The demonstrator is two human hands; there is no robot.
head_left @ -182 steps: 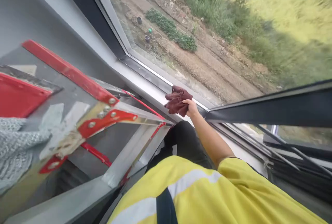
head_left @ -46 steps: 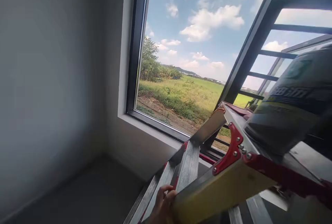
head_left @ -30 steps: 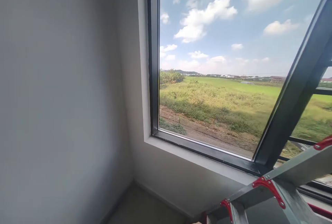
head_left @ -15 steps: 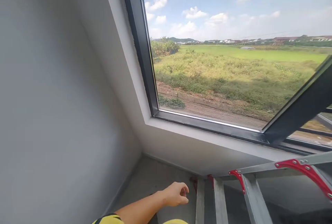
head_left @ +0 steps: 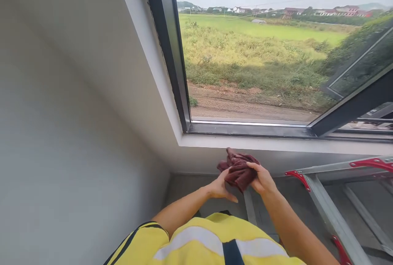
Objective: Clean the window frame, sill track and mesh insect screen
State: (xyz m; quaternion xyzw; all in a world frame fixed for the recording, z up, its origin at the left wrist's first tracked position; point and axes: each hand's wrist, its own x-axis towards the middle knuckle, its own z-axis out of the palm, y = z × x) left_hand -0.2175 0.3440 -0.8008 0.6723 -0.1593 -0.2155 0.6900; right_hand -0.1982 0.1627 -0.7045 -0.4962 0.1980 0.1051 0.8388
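Big window with a dark frame fills the top, pale sill under it, and a metal ladder with red brackets sits lower right. Just below the sill, both hands bunch a maroon rag: right hand curled around it, left hand cupping it from underneath. Looks soft, light and floppy, so grab it anywhere by the wad.
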